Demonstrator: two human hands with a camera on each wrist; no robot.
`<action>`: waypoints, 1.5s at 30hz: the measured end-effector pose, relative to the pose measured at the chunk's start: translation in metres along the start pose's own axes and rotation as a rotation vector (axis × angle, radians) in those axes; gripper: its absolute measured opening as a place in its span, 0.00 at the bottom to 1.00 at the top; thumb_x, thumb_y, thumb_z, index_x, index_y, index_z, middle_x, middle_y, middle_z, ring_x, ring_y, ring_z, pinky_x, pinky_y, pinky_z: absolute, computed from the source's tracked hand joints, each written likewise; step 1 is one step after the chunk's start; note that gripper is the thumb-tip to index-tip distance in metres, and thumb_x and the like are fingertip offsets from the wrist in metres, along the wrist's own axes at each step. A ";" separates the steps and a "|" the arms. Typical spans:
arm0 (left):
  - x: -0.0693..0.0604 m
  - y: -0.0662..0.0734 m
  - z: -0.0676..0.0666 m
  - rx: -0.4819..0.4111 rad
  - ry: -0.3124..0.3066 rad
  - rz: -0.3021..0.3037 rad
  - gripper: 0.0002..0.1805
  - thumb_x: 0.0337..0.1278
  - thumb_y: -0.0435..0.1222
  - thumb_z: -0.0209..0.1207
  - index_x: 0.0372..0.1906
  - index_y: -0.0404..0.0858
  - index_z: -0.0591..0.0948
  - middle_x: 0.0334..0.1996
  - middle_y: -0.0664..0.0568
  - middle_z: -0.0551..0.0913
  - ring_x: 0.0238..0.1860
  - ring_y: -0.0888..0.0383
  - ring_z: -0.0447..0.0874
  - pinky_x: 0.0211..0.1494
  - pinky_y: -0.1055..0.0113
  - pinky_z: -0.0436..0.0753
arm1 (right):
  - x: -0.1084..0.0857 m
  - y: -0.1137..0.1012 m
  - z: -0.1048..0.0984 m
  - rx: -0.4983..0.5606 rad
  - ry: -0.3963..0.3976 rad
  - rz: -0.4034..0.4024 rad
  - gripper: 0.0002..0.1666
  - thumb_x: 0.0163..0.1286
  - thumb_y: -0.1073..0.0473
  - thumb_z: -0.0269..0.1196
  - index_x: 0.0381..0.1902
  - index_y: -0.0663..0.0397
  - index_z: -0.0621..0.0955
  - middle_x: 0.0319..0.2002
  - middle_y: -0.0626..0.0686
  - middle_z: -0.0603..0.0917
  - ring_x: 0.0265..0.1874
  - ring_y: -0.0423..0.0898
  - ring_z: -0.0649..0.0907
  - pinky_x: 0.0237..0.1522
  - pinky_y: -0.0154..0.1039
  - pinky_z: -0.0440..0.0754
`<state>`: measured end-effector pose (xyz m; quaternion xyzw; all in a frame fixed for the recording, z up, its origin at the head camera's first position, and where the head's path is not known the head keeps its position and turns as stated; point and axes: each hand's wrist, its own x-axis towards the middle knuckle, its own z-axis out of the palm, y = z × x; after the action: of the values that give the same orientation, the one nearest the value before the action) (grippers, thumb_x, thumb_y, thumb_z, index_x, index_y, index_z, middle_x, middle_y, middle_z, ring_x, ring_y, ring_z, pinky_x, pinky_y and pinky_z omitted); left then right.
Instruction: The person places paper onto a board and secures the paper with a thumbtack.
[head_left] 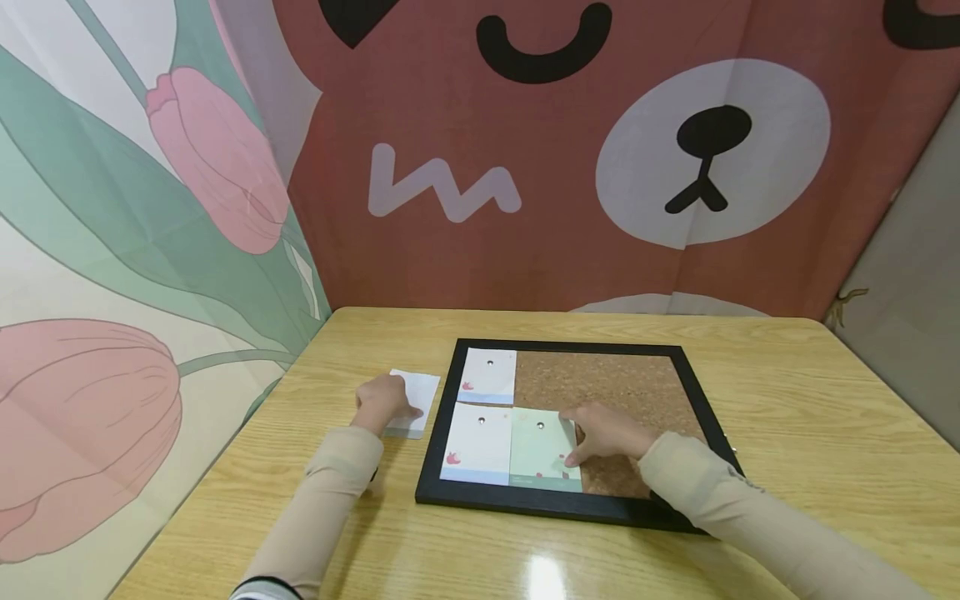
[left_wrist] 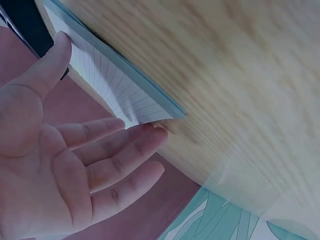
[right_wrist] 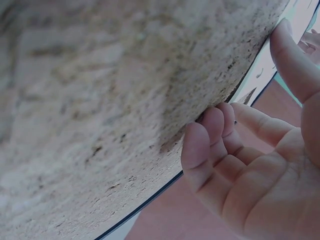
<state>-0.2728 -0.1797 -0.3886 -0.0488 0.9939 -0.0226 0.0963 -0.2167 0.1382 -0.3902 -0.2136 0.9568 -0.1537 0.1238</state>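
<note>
A black-framed corkboard (head_left: pixel 600 375) lies on the table. Two white note sheets (head_left: pixel 487 377) and a pale green note sheet (head_left: pixel 537 450) are fixed to its left part, each with a silver pushpin. My right hand (head_left: pixel 611 432) rests at the green sheet's right edge, its thumb and index finger touching the paper; the other fingers bend loosely over the cork in the right wrist view. Left of the board, my left hand (head_left: pixel 386 402) touches lined note paper (left_wrist: pixel 117 82) on the table, thumb near one end and fingertips by the other.
The wooden table (head_left: pixel 300 517) extends around the board. Small shiny pieces (head_left: pixel 733 443) lie by the frame's right side. A printed cloth (head_left: pixel 562 275) hangs behind the table, and another with tulips (head_left: pixel 217 158) hangs at the left.
</note>
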 end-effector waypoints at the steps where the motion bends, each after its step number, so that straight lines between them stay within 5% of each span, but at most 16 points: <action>1: 0.000 0.000 0.000 0.003 0.005 -0.001 0.35 0.35 0.58 0.65 0.41 0.33 0.78 0.29 0.43 0.78 0.28 0.51 0.76 0.29 0.53 0.76 | 0.000 0.000 0.000 0.001 -0.001 0.000 0.41 0.42 0.51 0.73 0.55 0.62 0.73 0.42 0.54 0.79 0.36 0.44 0.75 0.43 0.47 0.74; 10: 0.000 -0.001 0.001 0.004 0.099 -0.028 0.38 0.32 0.54 0.69 0.45 0.29 0.74 0.30 0.42 0.76 0.29 0.50 0.76 0.33 0.51 0.75 | 0.001 0.000 0.000 0.002 0.000 0.005 0.41 0.42 0.52 0.73 0.55 0.63 0.73 0.44 0.55 0.79 0.39 0.46 0.76 0.45 0.48 0.73; 18: 0.001 -0.003 0.002 -0.058 0.191 -0.007 0.16 0.55 0.32 0.52 0.47 0.26 0.70 0.30 0.39 0.76 0.30 0.48 0.78 0.37 0.51 0.75 | 0.000 0.000 0.001 -0.007 0.005 -0.002 0.41 0.43 0.52 0.73 0.54 0.63 0.73 0.45 0.56 0.78 0.43 0.49 0.76 0.46 0.50 0.72; 25: -0.002 -0.004 0.001 -0.100 0.260 0.021 0.10 0.55 0.28 0.50 0.41 0.26 0.74 0.29 0.38 0.78 0.28 0.47 0.79 0.33 0.51 0.77 | 0.000 0.000 0.001 0.013 -0.001 0.008 0.41 0.43 0.53 0.73 0.55 0.63 0.73 0.42 0.55 0.79 0.38 0.46 0.76 0.44 0.49 0.73; 35: 0.001 -0.007 0.001 -0.137 0.284 -0.014 0.05 0.52 0.26 0.52 0.31 0.31 0.78 0.19 0.45 0.75 0.18 0.55 0.74 0.18 0.64 0.73 | 0.001 0.001 0.000 0.004 0.001 0.009 0.42 0.43 0.52 0.73 0.55 0.62 0.73 0.40 0.53 0.79 0.36 0.44 0.75 0.43 0.48 0.74; 45: 0.001 -0.008 0.002 -0.192 0.386 -0.004 0.05 0.52 0.24 0.51 0.32 0.29 0.77 0.22 0.41 0.77 0.20 0.52 0.76 0.17 0.62 0.73 | 0.001 0.002 0.001 -0.002 0.002 0.007 0.42 0.42 0.51 0.73 0.55 0.62 0.73 0.44 0.55 0.79 0.39 0.46 0.76 0.45 0.49 0.73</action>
<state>-0.2730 -0.1879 -0.3903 -0.0543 0.9914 0.0632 -0.1012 -0.2178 0.1388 -0.3920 -0.2102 0.9578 -0.1526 0.1232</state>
